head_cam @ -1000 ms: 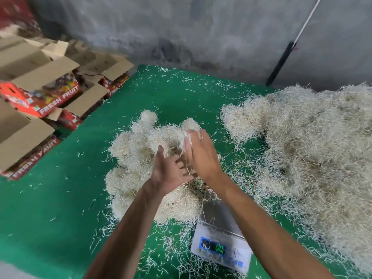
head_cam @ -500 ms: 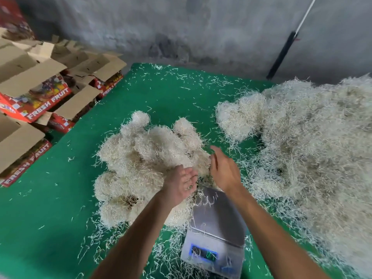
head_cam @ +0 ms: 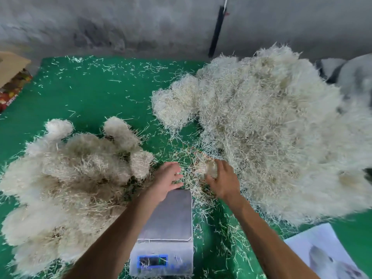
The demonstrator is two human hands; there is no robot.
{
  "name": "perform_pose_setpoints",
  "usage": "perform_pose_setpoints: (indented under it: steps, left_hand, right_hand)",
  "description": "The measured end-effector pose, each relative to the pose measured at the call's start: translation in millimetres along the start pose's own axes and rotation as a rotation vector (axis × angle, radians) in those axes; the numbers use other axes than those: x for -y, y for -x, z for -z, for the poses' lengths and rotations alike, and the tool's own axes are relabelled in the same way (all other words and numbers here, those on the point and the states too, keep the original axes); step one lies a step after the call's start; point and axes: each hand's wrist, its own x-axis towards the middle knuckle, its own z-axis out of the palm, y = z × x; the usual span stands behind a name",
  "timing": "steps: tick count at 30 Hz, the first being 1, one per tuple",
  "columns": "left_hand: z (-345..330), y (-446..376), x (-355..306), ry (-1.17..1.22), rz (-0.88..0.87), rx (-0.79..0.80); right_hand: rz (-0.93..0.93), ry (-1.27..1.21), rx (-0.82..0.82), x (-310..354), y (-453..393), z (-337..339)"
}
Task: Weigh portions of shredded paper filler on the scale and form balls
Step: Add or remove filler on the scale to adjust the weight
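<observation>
**Hands meet over loose shreds just beyond the scale**

The green mat [head_cam: 90, 93] lies bare only ahead and to the left of the hands, up to the grey wall [head_cam: 141, 21]; scattered strands fleck it everywhere. On the left-hand side the heap of formed balls [head_cam: 66, 178] crowds right up to the left forearm, its nearest ball [head_cam: 141, 164] just beside the left wrist. On the right-hand side the big loose pile of shredded paper filler [head_cam: 271, 127] fills the mat from the right hand outward, its edge touching that hand's knuckles. The narrow lane between the two heaps is where both hands work. Near the right elbow a white sheet [head_cam: 326, 256] lies at the mat's edge; a cardboard box [head_cam: 12, 77] sits well off to the far left, and a dark pole [head_cam: 217, 31] leans on the wall beyond the pile.

Both forearms reach forward from the bottom edge, converging. The left hand [head_cam: 167, 182] is palm-down with fingers spread and relaxed, its heel over the far edge of the scale [head_cam: 169, 228], fingertips on thin loose strands. The right hand [head_cam: 221, 182] is curled round a small tuft of shreds [head_cam: 207, 168], fingers wrapped over it, just beside the left.

The scale's steel platter sits under the left wrist and between the forearms, carrying no portion; its blue-framed display faces the person, digits too blurred to read.
</observation>
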Motion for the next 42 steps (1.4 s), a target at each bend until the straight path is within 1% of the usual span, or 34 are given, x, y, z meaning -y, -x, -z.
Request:
perform_pose_setpoints:
  steps: [3,6,8,11,12,13,15,17,18,19,20,22,23,24,25,26,27,29,30,31,34,37,39,40,42]
  left_hand:
    - [-38,-21,-3,-0.199,0.045,-0.046]
    - [-76,-40,-6,-0.281,0.188,0.028]
    - [-99,-52,-6,-0.233,0.272,0.046]
    - [-125,-64,-5,-0.141,0.303,0.036]
    - [-130,-68,-5,-0.116,0.29,0.019]
    - [-130,-73,-6,-0.069,0.278,-0.012]
    - [-121,-85,-12,0.039,0.234,-0.088]
    - [-103,-95,-28,-0.001,0.123,-0.147]
    - [-95,-98,-37,-0.055,0.065,-0.139]
    - [-88,-100,-47,-0.122,0.013,-0.093]
    - [-83,-101,-56,-0.211,-0.014,-0.017]
    - [-74,-105,-70,-0.41,-0.013,0.14]
    - [-68,-113,-75,-0.528,-0.045,0.17]
    - [-62,-123,-81,-0.65,-0.119,0.148]
    - [-56,-134,-88,-0.76,-0.213,0.072]
    - [-49,-148,-95,-0.85,-0.306,-0.039]
    - [-43,-162,-103,-0.926,-0.393,-0.149]
    - [-31,-194,-116,-1.051,-0.513,-0.322]
    - [-29,-210,-123,-1.12,-0.532,-0.38]
    - [-29,-225,-131,-1.189,-0.526,-0.403]
    - [-31,-263,-149,-1.36,-0.451,-0.389]
    - [-27,-288,-150,-1.36,-0.454,-0.31]
    - [-24,-292,-145,-1.275,-0.481,-0.298]
    - [-21,-289,-141,-1.172,-0.485,-0.292]
    - [-16,-275,-138,-0.937,-0.501,-0.243]
  right_hand:
    - [-0.053,0.081,-0.015,-23,-14,-6]
    - [-0.115,0.072,0.066,-33,-25,-18]
    - [-0.11,-0.087,0.113,-30,-28,-29]
    - [-0.035,-0.626,0.212,-10,-27,-34]
    - [-0.012,-0.75,0.23,-5,-27,-33]
    - [0.003,-0.813,0.216,-2,-30,-29]
    - [0.022,-0.874,0.138,1,-39,-14]
    - [0.064,-0.917,0.012,6,-53,6]
    - [0.084,-0.894,-0.055,10,-62,16]
    - [0.098,-0.827,-0.127,14,-72,25]
    - [0.097,-0.733,-0.201,17,-80,31]
    - [0.057,-0.536,-0.328,23,-94,35]
    - [0.049,-0.448,-0.374,25,-101,35]
    - [0.057,-0.372,-0.411,28,-108,34]
    - [0.08,-0.314,-0.442,31,-116,33]
    - [0.11,-0.265,-0.456,35,-127,31]
    - [0.136,-0.222,-0.44,40,-139,29]
    - [0.181,-0.174,-0.324,55,-167,24]
    - [0.198,-0.175,-0.26,61,-183,21]
    - [0.21,-0.187,-0.213,68,-200,17]
    - [0.217,-0.236,-0.162,84,-249,5]
    - [0.219,-0.231,-0.172,92,-276,-8]
    - [0.22,-0.214,-0.16,93,-283,-16]
    - [0.215,-0.201,-0.164,93,-283,-18]
    - [0.185,-0.181,-0.244,94,-276,-17]
